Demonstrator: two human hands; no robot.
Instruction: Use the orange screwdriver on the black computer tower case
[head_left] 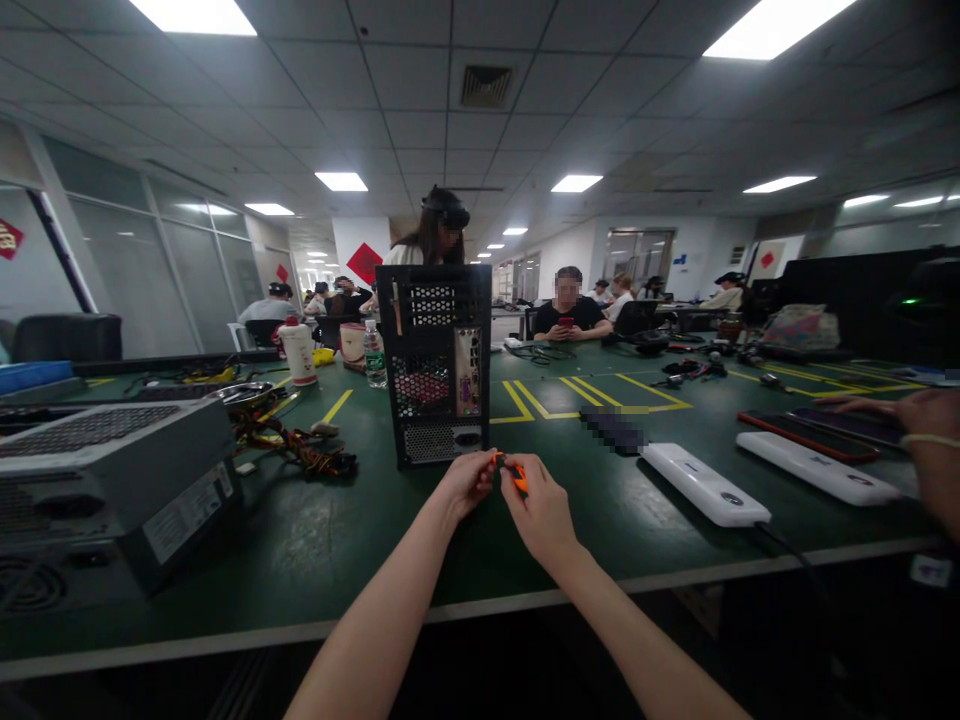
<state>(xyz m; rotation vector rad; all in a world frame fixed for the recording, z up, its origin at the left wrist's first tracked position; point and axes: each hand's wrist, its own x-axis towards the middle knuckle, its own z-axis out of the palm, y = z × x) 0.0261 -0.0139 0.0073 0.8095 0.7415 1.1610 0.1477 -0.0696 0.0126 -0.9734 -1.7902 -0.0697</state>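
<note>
- In the head view, an orange-and-black tool (519,479) is gripped by the nearly closed fingers of the right hand (544,512).
- The left hand (471,482) is curled at the tool's far end; whether anything is pinched there cannot be told.
- Just beyond both hands, a black computer case (433,355) is stood upright on the green surface (322,550).
- Grey metal boxes (176,465) are placed left of the hands.

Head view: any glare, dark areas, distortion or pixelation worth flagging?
Head view: ceiling lights burn out to white, the green table shows dull glare, below it is near-black; head view also: wide-angle stretch seems to draw out the metal boxes at left, a dark object is pixelated.
</note>
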